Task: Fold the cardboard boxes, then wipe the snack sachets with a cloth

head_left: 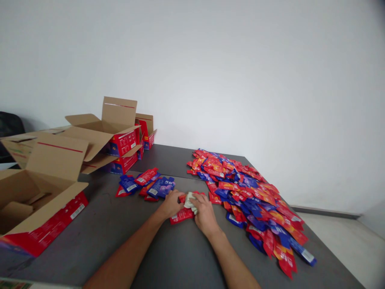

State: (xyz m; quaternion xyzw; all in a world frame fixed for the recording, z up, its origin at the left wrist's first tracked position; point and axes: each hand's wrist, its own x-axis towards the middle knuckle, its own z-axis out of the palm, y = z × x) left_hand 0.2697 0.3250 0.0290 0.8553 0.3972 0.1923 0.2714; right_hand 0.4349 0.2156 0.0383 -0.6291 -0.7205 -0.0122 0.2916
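Lay flat on the grey table (180, 257), directly under and between both hands: a red sachet (181, 215), long axis running left to right and tilted slightly, its near-left end poking out past the knuckles. Pinned at its left part by the left hand (172, 204), fingers curled down on it; pressed on its right part by the right hand (204, 214), closed around a pale crumpled cloth (190, 200) held against the sachet's top. Equally close, both hands, touching it. Looked glossy, thin, red with a white strip along one edge; print too small to read. Just to the right, a big heap of red and blue sachets (252, 200); to the left, a small cluster of sachets (147, 184); farther left, open cardboard boxes (45, 184), well apart
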